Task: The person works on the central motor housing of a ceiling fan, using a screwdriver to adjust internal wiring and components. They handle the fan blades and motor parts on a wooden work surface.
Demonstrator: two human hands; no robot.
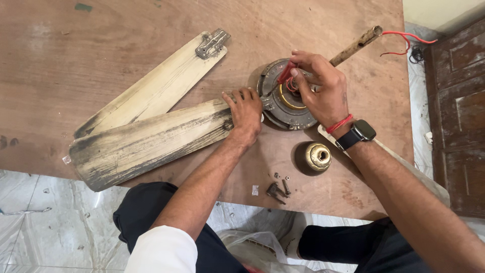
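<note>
Right hand [318, 91] fingers are pinched around the red handle of a screwdriver [284, 76], whose tip is set down into the ceiling fan motor housing [278, 103] near the hub. The left hand [245, 111] is pressed flat, fingers spread, on the root of the dirty fan blade [146, 141] where it meets the housing; nothing is gripped by it.

The housing is lying on the wooden table [101, 45], with the rusty down rod [356, 45] and its red wires [409, 38] running away to the upper right. A second blade [156, 86], already detached with its metal bracket [212, 43], is lying just beside the first. A brass-coloured cap [318, 156] is standing near the right wrist, and loose screws and nuts [279, 188] are lying close to the table edge.

For the step to be done well, the screwdriver is best kept upright in the screw head and pushed down firmly while it is turned, so that a worn or rusted slot is not stripped. The blade and housing should be held from rotating by steady pressure from the left hand. The exact screw cannot be made out, being hidden by the fingers. Freed screws are best gathered with the others.
</note>
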